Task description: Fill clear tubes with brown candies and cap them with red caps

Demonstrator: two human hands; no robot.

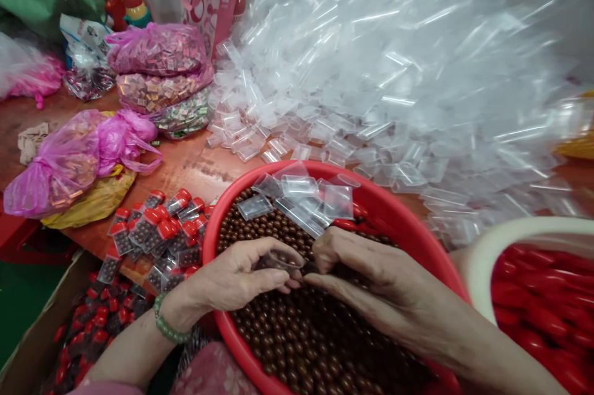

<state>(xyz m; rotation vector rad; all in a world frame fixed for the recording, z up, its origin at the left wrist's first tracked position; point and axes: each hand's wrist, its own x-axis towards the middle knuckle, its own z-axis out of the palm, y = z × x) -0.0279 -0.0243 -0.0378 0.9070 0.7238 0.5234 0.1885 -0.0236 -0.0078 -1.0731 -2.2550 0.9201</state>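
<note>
My left hand (pixel 241 274), a green bead bracelet at its wrist, grips a small clear plastic case (pixel 284 259) with the open end turned to the right. Close against that end, my right hand (pixel 357 265) has its fingers curled and the thumb stretched along below; what they hold is hidden. Both hands are over a red tub (pixel 214 221) filled with shiny brown balls (pixel 283 345). Several empty clear cases (pixel 301 187) lie on the balls at the tub's far side, beside some red caps (pixel 355 214).
A large heap of clear cases (pixel 325 98) covers the table behind the tub. Right of it stands a white-rimmed tub (pixel 482 271) of red caps. Filled red-capped cases (pixel 158 228) lie at left, above a box holding more. Pink bags (pixel 158 51) stand farther back.
</note>
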